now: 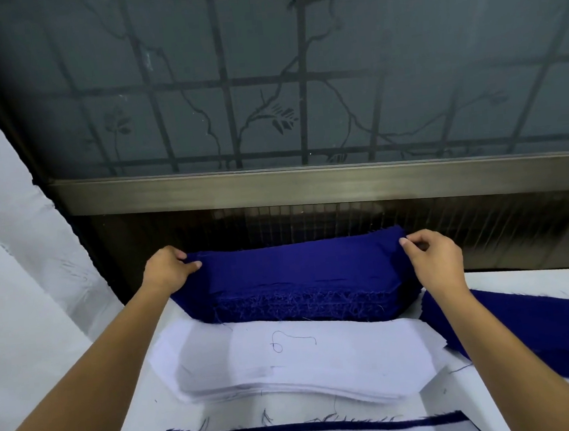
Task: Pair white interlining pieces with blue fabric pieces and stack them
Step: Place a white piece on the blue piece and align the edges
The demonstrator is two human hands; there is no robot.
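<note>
Both hands pinch the top blue piece (298,265) of the far stack by its ends, left hand (169,268) and right hand (435,259). White interlining stack (306,361) lies just nearer on the tabletop (150,430).

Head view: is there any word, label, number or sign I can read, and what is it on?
No printed word, label or brand is readable.
white interlining stack: a thin dark curl on the top piece, resembling "6" with a tail; possibly a loose thread.
blue fabric, pinched by the left hand and right hand: no marking.
window glass: branch pattern only.
</note>
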